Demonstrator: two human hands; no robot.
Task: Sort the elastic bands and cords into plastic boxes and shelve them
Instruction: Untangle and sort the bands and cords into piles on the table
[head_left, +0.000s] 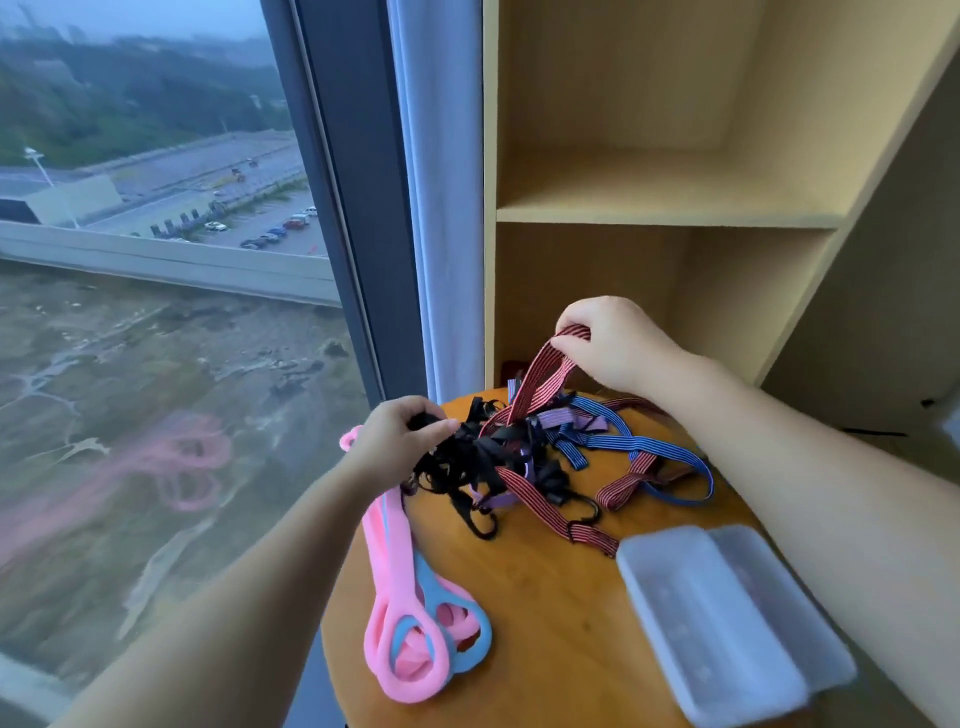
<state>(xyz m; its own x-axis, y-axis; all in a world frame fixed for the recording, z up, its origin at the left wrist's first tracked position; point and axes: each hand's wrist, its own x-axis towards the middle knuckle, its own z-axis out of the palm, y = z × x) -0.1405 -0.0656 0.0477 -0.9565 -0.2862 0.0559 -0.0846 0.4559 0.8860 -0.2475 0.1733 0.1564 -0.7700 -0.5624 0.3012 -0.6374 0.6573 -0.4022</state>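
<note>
A tangle of flat elastic cords lies on the round wooden table (545, 597): black cords (467, 462), red striped cords (540, 504), blue striped cords (654, 447) and purple ones (556, 418). My left hand (395, 441) grips a bunch of the black cords at the pile's left edge. My right hand (608, 343) pinches a loop of a red striped cord (540, 374) and holds it up above the pile. Pink and blue rubber bands (410, 623) lie at the table's left side. Clear plastic boxes (727, 618) sit at the front right.
A light wooden shelf unit (665, 213) stands behind the table, its two visible compartments bare. A large window (156, 260) with a dark frame fills the left side. The table's edge is close to the window and curtain (441, 208).
</note>
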